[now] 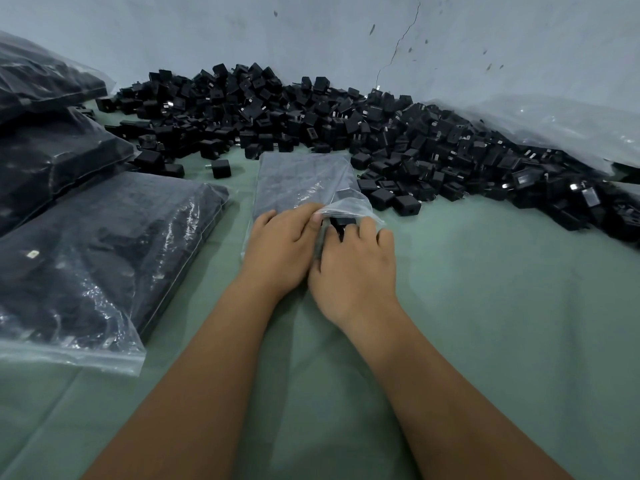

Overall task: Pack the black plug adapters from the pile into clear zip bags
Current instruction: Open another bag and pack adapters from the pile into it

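The left hand (282, 249) pinches the bag (304, 183) mouth open on the desk (485, 289), just in front of the pile (346, 123). The right hand (356, 268) curls round an adapter (341, 224) at that mouth. I think it should slide in flat, with the mouth held wide.

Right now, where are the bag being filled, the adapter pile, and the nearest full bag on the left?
zip bag being filled (304, 183), head view, its flat upper face.
adapter pile (311, 112), head view, middle of the heap.
nearest full bag (104, 258), head view, its top face.
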The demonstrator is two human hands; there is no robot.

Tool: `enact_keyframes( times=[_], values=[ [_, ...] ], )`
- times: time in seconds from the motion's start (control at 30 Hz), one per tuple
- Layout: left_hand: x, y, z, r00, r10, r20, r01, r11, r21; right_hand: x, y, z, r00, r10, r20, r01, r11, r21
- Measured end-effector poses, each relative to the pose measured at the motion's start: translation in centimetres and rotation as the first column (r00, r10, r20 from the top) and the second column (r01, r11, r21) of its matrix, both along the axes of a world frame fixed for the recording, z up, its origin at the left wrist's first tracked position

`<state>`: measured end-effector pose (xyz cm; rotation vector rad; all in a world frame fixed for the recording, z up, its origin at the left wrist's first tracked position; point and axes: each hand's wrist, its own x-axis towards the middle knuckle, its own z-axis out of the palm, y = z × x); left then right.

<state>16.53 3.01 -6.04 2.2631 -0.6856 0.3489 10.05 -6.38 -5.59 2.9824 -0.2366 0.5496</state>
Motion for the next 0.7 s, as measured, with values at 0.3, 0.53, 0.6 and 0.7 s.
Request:
enact_keyframes(
  times=[0.3, 0.53, 0.6, 0.7],
  values=[
    [-0.1, -0.1, 0.0, 1.0, -0.004, 0.008, 0.004, 0.999, 0.033, 0.8, -0.6, -0.8, 0.997, 0.073, -0.014, -0.07, 0.989, 0.131],
    [-0.4, -0.2, 0.1, 0.993, 0.06, 0.106, -0.07, 0.993, 0.093, 0.9, -1.1, -1.3, 0.996, 0.082, -0.026, -0.078, 0.99, 0.12],
    [-0.6, -0.2, 0.3, 0.992, 0.034, 0.119, -0.044, 0.996, 0.083, 0.9, -1.1, -1.2, 0.995, 0.095, -0.034, -0.09, 0.986, 0.14],
    [-1.0, -0.2, 0.6, 0.996, -0.027, 0.09, 0.02, 0.997, 0.072, 0.8, -1.4, -1.0, 0.995, 0.096, -0.006, -0.094, 0.989, 0.115]
  ],
)
